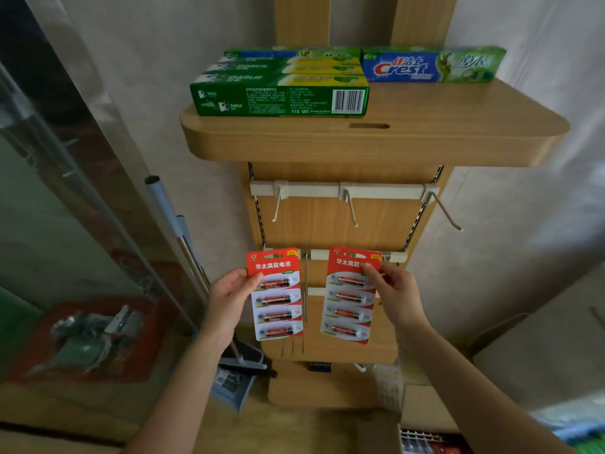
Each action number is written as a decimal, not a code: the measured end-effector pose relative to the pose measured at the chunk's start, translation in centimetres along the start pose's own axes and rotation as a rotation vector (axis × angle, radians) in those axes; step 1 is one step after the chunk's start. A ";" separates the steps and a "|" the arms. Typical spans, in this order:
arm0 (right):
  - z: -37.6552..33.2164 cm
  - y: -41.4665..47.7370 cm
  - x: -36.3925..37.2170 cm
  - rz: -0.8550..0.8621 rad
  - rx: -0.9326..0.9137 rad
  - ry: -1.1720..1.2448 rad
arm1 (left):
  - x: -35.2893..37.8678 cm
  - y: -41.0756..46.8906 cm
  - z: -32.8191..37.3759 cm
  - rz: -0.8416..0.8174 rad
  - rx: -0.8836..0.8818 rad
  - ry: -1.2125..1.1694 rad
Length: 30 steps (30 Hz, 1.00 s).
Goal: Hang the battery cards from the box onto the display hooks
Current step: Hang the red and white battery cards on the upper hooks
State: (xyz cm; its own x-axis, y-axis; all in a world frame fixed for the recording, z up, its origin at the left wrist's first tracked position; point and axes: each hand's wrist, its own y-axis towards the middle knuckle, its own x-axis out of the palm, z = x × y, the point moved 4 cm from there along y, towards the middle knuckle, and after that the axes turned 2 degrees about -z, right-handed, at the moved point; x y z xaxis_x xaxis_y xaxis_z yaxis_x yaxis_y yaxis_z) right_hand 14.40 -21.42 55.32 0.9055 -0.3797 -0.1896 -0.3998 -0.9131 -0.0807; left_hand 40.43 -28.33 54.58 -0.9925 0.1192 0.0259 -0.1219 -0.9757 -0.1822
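Left hand [229, 299] pinches the left card [278, 309] at its left edge, thumb on the front. Right hand [394, 296] pinches the right card [348, 311] near its top right corner. Both cards are upright, hang slots level with the lower rail [319, 255]; whether either slot sits on a hook cannot be told. At 12 o'clock from the cards, the upper hooks [350, 209] hang bare. The box [425, 411], at 5 o'clock, shows more stock. Judgement: early stage, most hanging remains.
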 end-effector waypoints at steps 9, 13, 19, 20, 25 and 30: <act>-1.3 2.4 -0.2 0.031 -0.064 -0.007 | 0.5 3.1 2.1 -0.020 0.067 -0.034; -1.6 3.7 -0.4 0.042 -0.082 -0.028 | 0.8 3.8 2.6 -0.029 0.091 -0.053; -1.7 5.1 -0.3 0.044 -0.098 -0.114 | 0.9 4.4 2.5 -0.032 0.088 -0.065; -1.7 5.1 -0.4 0.051 -0.102 -0.118 | 0.9 4.4 2.5 -0.030 0.089 -0.067; -1.5 4.8 -0.4 0.049 -0.115 -0.107 | 1.0 4.7 2.3 -0.021 0.086 -0.069; -1.9 4.9 -0.4 0.102 -0.137 -0.094 | 1.1 5.3 2.4 -0.020 0.104 -0.085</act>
State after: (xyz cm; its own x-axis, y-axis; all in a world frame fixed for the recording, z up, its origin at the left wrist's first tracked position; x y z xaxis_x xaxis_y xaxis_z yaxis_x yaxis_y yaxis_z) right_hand 12.31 -26.03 56.89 0.8414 -0.4614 -0.2812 -0.4598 -0.8848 0.0760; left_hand 38.66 -33.83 55.98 -0.9855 0.1269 0.1124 -0.1360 -0.9876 -0.0778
